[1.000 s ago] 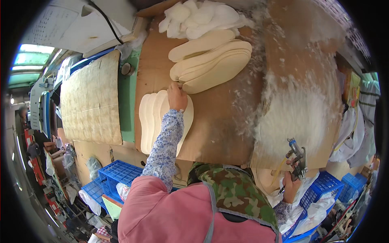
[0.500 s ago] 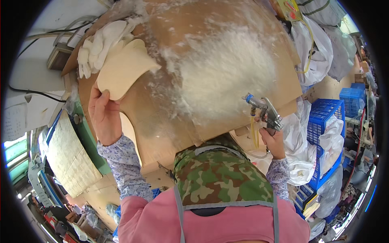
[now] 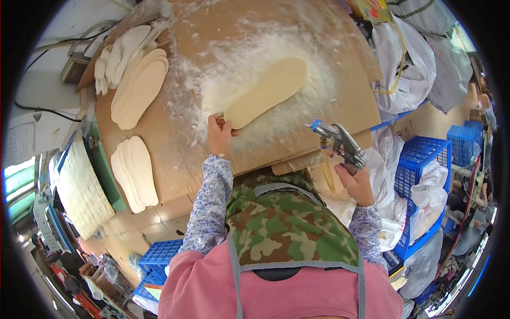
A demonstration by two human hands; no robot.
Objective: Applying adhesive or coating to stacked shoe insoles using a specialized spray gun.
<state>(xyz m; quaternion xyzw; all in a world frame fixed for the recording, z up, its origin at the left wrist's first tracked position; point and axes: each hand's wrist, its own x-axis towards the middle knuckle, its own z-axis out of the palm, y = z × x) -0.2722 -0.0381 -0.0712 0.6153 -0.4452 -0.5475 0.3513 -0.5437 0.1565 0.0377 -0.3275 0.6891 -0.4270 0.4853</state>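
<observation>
Working over a big cardboard-covered table, fuzzed up with white fluff nearly out to its far edge. Seeing the thickest of it in a whitish patch around the middle. Probably worth sticking to that patch and not straying toward the left edge, considering the cream stack of insoles near the far left corner and the paler stack near the near left corner.

Having just one insole out over the patch, slanting from the near edge's side up toward the far right corner, wide end farthest away. Not managing to tell flat contact from a slight hover there. Guessing at level and steady as best, leaving the whole face uncovered.

Pointing the spray gun in across the near edge, over toward the near right corner, nozzle roughly at the insole. Would be aiming squarely along its length and sweeping evenly, personally, rather than dwelling on one spot or catching the fingers.

Pose-wise: wrapping the right hand around the gun's handle, low and just off the near edge, floral sleeve behind. Not seeing enough to call the trigger squeezed or loose. Reaching the left hand in over the near edge and pinching the insole's narrow end between thumb and curled fingers. Liking that small pinch, honestly, for probably leaving most surface free.
</observation>
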